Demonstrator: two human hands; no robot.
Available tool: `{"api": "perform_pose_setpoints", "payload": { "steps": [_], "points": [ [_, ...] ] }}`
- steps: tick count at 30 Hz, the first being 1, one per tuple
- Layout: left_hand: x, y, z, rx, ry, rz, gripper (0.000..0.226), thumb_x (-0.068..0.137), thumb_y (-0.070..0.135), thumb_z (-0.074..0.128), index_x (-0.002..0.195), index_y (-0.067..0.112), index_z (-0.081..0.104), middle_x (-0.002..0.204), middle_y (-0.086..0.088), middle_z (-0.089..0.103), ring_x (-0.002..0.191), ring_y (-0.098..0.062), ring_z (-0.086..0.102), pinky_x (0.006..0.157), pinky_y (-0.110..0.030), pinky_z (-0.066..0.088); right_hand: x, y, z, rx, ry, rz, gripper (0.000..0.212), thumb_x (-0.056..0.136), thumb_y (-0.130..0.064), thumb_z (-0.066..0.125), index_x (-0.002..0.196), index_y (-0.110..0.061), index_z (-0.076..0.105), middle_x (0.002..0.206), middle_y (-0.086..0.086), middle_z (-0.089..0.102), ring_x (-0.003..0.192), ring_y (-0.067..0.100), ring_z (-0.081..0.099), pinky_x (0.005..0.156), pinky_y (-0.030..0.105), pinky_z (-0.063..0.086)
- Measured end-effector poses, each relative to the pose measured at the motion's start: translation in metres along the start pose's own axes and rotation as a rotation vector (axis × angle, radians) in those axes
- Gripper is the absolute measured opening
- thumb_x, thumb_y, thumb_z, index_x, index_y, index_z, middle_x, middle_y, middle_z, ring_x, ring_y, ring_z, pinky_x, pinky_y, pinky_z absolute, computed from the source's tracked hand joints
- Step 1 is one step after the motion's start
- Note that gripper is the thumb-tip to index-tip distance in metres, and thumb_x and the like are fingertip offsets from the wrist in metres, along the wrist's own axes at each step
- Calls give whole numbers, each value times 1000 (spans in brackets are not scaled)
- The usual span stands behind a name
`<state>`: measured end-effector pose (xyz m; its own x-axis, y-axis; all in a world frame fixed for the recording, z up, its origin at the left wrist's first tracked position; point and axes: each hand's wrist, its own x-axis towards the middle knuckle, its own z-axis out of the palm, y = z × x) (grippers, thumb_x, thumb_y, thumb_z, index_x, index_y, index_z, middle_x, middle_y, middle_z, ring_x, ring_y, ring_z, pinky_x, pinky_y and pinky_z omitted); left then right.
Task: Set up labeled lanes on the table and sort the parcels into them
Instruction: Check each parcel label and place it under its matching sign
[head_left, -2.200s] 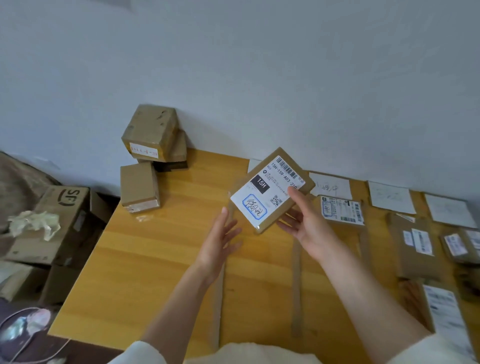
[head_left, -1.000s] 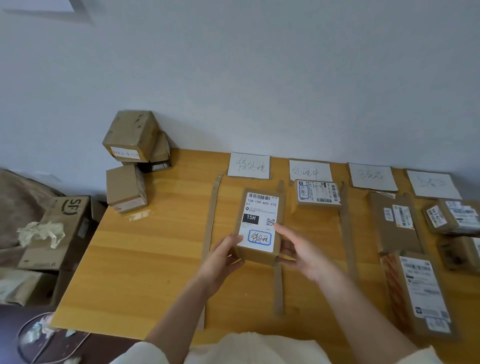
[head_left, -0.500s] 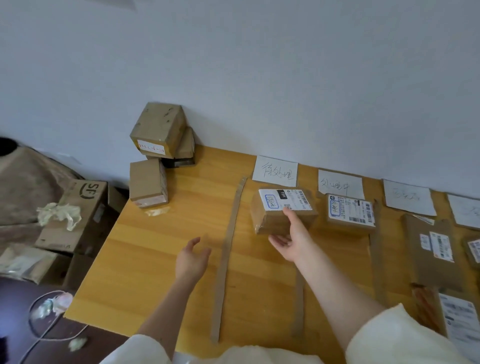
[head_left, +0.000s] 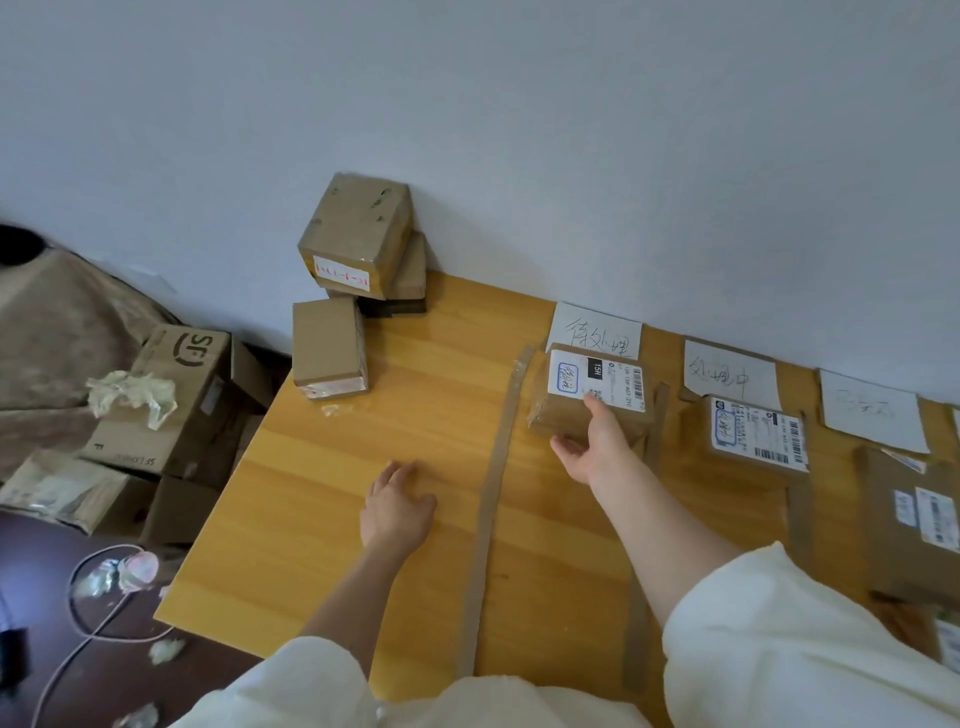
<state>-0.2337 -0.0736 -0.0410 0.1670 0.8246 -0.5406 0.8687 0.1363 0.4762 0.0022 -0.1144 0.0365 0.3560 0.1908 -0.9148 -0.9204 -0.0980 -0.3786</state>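
Note:
A small brown parcel (head_left: 571, 410) with a white shipping label lies in the leftmost lane, just in front of a handwritten paper sign (head_left: 597, 330). My right hand (head_left: 595, 447) grips its near edge, thumb on the label. My left hand (head_left: 397, 506) hovers open, palm down, over bare wood left of a brown tape strip (head_left: 491, 509) marking the lane's left border. A second tape strip (head_left: 641, 613) marks its right side. In the adjacent lane another labelled parcel (head_left: 753, 434) rests below a second sign (head_left: 730, 374).
Unsorted boxes sit at the table's back left: a lone one (head_left: 327, 348) and a stack (head_left: 358, 236) against the wall. More signs (head_left: 872, 410) and parcels (head_left: 914, 525) lie to the right. Cartons (head_left: 171, 395) and a cable (head_left: 83, 608) are on the floor past the table's left edge.
The parcel went from held up in both hands down into the leftmost lane, turned sideways. My left hand let go and moved left of the tape strip; my right hand stays on the parcel.

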Motion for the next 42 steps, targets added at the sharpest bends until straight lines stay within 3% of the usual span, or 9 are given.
{"api": "perform_pose_setpoints", "payload": {
  "steps": [6,10,13,19,24,27,34,37,42],
  "points": [
    [1,-8,-4,-28,-12,28,57,89,31,58,143,27,42,156,6,29,142,-19,27,110,-36,33,-2,5,-7,-132,-22,-23,40,92,-20,65,128,-14,49,105,18,56,108,30,59,98,43,52],
    [0,-12,-6,-62,-35,45,58,88,31,58,144,27,41,155,7,29,141,-18,28,109,-36,35,-11,23,-4,-477,-87,46,46,91,-26,65,130,-8,49,117,17,61,103,30,63,86,43,55],
    [0,-16,-12,-90,-50,72,59,88,31,59,144,28,40,152,6,35,139,-19,32,107,-36,38,-21,45,12,-740,-178,-15,44,93,-27,62,132,-9,53,123,12,62,104,26,63,90,41,52],
    [11,-41,-40,-220,45,56,59,83,24,65,139,26,46,139,0,51,126,-22,46,102,-34,42,-41,84,84,-1239,-303,-359,55,87,-42,68,134,-21,50,126,0,59,110,21,61,96,38,51],
    [28,-69,-66,-54,227,-39,70,80,25,66,144,32,39,157,0,27,144,-22,22,116,-36,25,-40,116,154,-1608,-381,-784,77,81,-55,68,145,-29,35,146,2,46,125,25,52,102,43,46],
    [36,-82,-72,23,214,-65,77,80,37,69,147,33,33,161,1,16,148,-22,10,119,-38,17,-36,138,191,-1713,-367,-958,79,83,-54,66,149,-32,28,145,6,41,128,28,46,102,48,45],
    [40,-94,-67,8,243,-51,79,75,41,71,145,39,35,160,6,16,146,-21,11,116,-38,16,-13,182,233,-1904,-242,-1059,91,77,-65,65,150,-29,25,151,13,24,122,33,48,92,40,49],
    [40,-96,-67,-9,251,-53,81,72,41,73,144,40,36,159,8,16,145,-20,10,115,-36,14,-9,189,236,-1859,-156,-1087,91,70,-66,70,142,-27,31,144,12,32,119,31,49,87,39,49],
    [41,-100,-65,-6,253,-49,83,71,43,75,144,40,34,159,8,14,146,-20,8,115,-37,12,-13,191,226,-1786,-143,-999,91,66,-47,81,137,-21,29,138,8,38,120,27,44,88,38,46]
  ]
}}
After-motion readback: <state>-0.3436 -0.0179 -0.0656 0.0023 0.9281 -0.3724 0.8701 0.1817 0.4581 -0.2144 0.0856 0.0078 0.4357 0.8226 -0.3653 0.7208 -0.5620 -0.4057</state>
